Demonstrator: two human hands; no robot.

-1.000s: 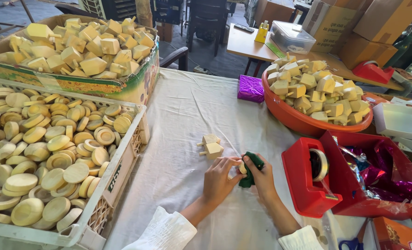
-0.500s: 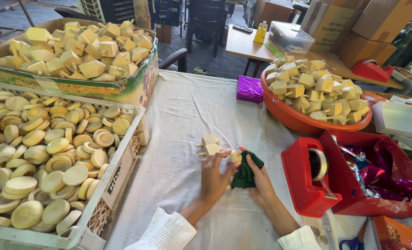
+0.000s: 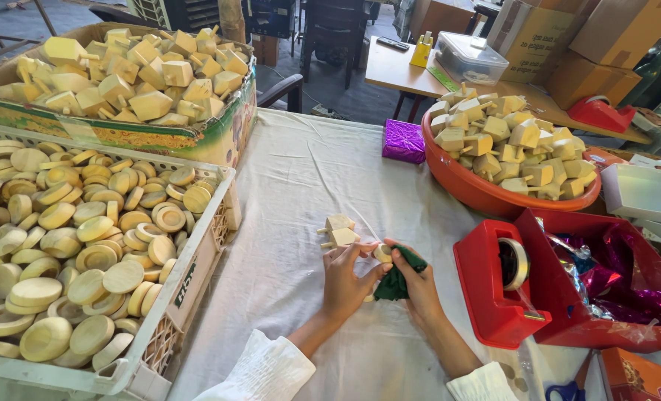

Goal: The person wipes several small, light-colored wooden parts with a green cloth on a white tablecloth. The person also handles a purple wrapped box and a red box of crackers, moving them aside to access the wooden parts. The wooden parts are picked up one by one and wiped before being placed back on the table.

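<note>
Both hands pinch one small wooden piece (image 3: pixel 381 252): left hand (image 3: pixel 347 281) fingertips on it, right hand (image 3: pixel 418 286) adds green cloth (image 3: pixel 397 281). Loose grip could drop it.

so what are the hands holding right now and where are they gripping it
The right hand pinches a dark green cloth at its top edge. The left hand holds a small pale wooden piece at its fingertips, against the cloth.
</note>
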